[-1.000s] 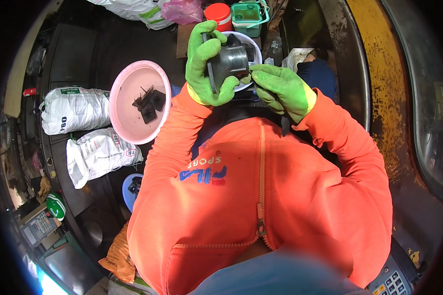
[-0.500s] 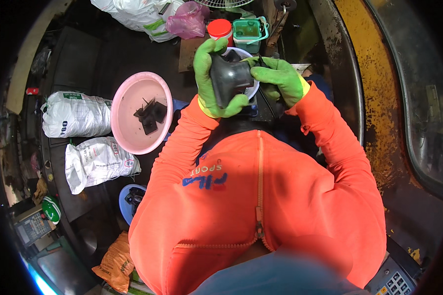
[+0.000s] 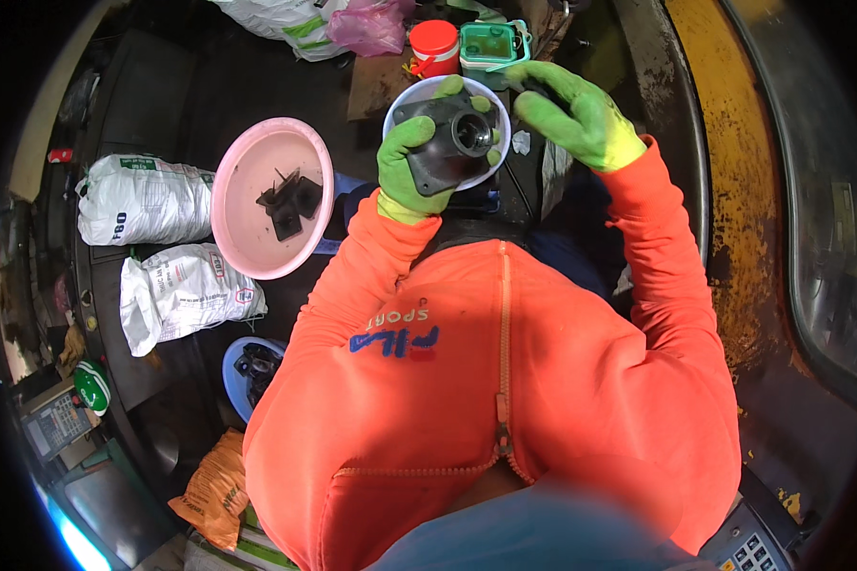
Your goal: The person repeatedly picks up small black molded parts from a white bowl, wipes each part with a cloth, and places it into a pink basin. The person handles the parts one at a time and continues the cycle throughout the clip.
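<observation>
My left hand (image 3: 408, 167), in a green glove, grips a black moulded part (image 3: 436, 147) with a flat flange, corner holes and a round open neck. The neck faces up and to the right. Off to the right and apart from the part, my gloved right hand (image 3: 581, 119) has its fingers curled round something dark and thin, mostly hidden by the glove. Beneath the part is a whitish bowl (image 3: 504, 133), its inside largely covered by my left hand and the part. Several black pieces (image 3: 293, 205) lie in a pink basin (image 3: 221, 209) on the left.
Two white sacks (image 3: 148, 200) lie left of the basin. A blue bowl (image 3: 232, 385) of dark pieces and an orange bag (image 3: 214, 490) are nearer. A red-lidded jug (image 3: 434, 43) and a green container (image 3: 493, 48) stand beyond my hands. A yellow rusty machine frame (image 3: 719, 152) rises at right.
The black part has been turned so its round neck shows. My right hand has come away from it, up and to the right. The view has shifted slightly.
</observation>
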Tool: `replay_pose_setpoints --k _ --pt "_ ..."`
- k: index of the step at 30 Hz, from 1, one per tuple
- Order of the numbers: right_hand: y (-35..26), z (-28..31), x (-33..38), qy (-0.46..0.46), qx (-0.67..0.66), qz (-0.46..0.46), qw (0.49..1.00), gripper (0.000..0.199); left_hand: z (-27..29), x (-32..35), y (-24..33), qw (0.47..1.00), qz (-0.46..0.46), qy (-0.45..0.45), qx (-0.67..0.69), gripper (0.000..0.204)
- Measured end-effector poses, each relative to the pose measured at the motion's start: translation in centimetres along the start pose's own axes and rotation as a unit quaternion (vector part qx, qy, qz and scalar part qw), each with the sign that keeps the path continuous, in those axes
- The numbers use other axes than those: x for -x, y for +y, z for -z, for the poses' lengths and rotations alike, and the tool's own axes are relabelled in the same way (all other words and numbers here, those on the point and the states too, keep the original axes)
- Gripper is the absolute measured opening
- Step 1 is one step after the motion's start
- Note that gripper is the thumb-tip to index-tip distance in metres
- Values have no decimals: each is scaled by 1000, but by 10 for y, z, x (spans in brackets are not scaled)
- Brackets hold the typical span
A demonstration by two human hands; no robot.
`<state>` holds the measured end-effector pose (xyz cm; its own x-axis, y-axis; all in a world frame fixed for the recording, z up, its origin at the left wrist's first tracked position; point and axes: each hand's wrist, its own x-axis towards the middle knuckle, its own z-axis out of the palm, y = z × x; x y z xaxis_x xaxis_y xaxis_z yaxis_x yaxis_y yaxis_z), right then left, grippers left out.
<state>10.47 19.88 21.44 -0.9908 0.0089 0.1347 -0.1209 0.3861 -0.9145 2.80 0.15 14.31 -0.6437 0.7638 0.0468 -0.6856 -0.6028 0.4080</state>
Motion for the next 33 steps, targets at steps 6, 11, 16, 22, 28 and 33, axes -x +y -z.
replay_pose_setpoints --k 6,11,16,22,28,33 --pt "18 -16 12 42 205 181 961 20 -5 -3 6 1000 -13 3 -19 61" --pt "28 -25 16 72 222 226 946 23 -20 -2 7 998 -30 -26 -39 66" --pt "26 -31 23 52 178 189 964 24 -30 0 11 988 -85 1 -128 82" --pt "20 -39 28 64 188 231 953 23 -34 1 15 983 -110 -71 -132 85" --pt "7 -38 33 41 208 243 947 20 -33 -1 18 976 -114 -88 -163 88" --pt "-5 -37 37 44 172 164 970 21 -40 0 18 974 -110 -68 -186 88"
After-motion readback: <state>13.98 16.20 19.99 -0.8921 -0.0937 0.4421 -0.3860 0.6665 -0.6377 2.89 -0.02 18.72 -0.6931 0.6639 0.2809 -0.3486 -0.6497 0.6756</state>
